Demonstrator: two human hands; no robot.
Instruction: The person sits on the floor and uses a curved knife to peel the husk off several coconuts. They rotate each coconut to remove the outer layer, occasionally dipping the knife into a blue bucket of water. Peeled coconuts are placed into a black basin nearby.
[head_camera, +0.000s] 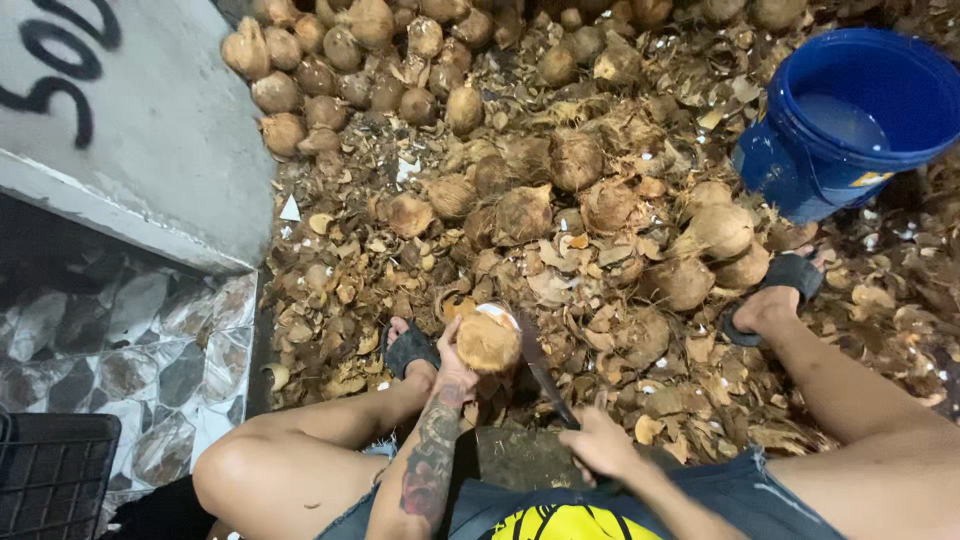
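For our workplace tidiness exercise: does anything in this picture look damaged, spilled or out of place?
Yes. Broken brown coconut shell fragments litter the ground around the person's feet, and the round brown husked coconut in the left hand shows a chipped white patch. The blue plastic bucket leans tilted.

The coconut (488, 343) is brown with a white patch at its far edge. Far right stands a bright blue bucket (800, 165). Both sandals (408, 348) are black. The floor tiles (150, 350) at left show grey-and-white irregular stone shapes. The near shirt (570, 523) is yellow with black marks.
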